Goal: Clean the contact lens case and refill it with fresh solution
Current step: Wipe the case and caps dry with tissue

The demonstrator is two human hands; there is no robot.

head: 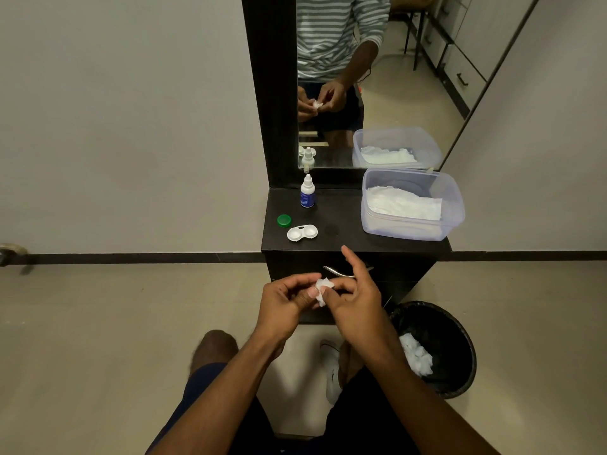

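The white contact lens case [302,232] lies open on the dark cabinet top [341,231], both wells uncapped. One green cap [283,221] sits just left of it. A small solution bottle [307,192] with a blue label stands upright behind them. Below the cabinet's front edge, my left hand [285,301] and my right hand [352,297] meet around a small wad of white tissue [323,289]; both pinch it. Whatever may be wrapped in the tissue is hidden. My right index finger points up.
A clear plastic tub [412,205] holding white tissues stands on the cabinet's right side. A black waste bin [437,348] with crumpled tissue inside sits on the floor at right. A mirror [361,80] rises behind the cabinet. A metal drawer handle [338,273] is just above my hands.
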